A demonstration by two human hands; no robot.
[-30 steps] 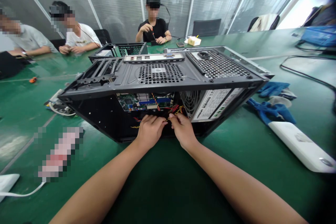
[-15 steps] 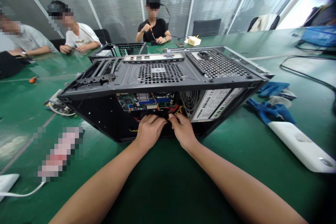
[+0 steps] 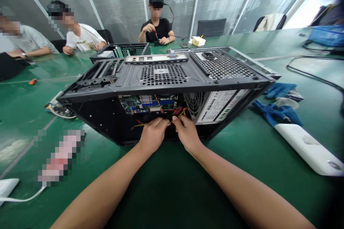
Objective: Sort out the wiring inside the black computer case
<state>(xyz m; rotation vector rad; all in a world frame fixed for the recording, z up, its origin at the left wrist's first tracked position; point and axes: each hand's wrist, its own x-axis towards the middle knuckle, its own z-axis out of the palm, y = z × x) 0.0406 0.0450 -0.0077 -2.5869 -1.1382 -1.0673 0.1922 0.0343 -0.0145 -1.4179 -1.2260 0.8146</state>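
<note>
A black computer case [image 3: 123, 80] stands on the green table with its open side facing me. Just inside that opening, my left hand [image 3: 153, 133] is closed in a pinch on a thin yellow-and-black cable [image 3: 138, 125], whose loose end sticks out to the left. Close beside it, my right hand [image 3: 187, 130] pinches the same cable, thumb against forefinger; the fingertips hide the exact spot. Behind the hands are a bundle of red, yellow and black wires [image 3: 184, 111] and a green motherboard [image 3: 130, 103]. The labelled power supply [image 3: 215, 108] sits at the right.
Right of the case lie blue gloves [image 3: 286, 114] and a white oblong device [image 3: 309, 148]. A blurred phone-like object [image 3: 61, 157] with a white cord is at left, near a bundle of cables [image 3: 60, 107]. Across the table a co-worker [image 3: 157, 30] holds a screwdriver; two others sit left.
The cable's loose end left of my left hand has lifted and lies straighter. My hands stay nearly in place. The co-worker in the white shirt has moved their hands apart.
</note>
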